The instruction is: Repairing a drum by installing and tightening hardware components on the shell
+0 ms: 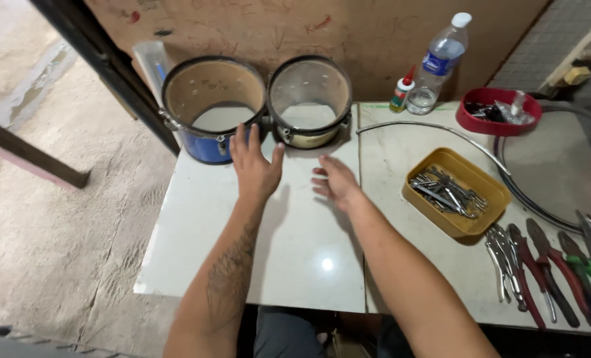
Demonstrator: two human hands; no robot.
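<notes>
Two open drum shells stand upright, side by side and joined, at the tabletop's far edge. The blue drum shell (pixel 210 113) sits left; the cream drum shell (pixel 310 101), metal-rimmed, sits right.

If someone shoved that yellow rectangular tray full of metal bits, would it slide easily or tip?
The yellow rectangular tray sits low and wide, so it would probably slide rather than tip. The heap of metal rods inside likely makes it heavy for its size. The glossy white tabletop looks smooth, so it may glide readily.
</notes>
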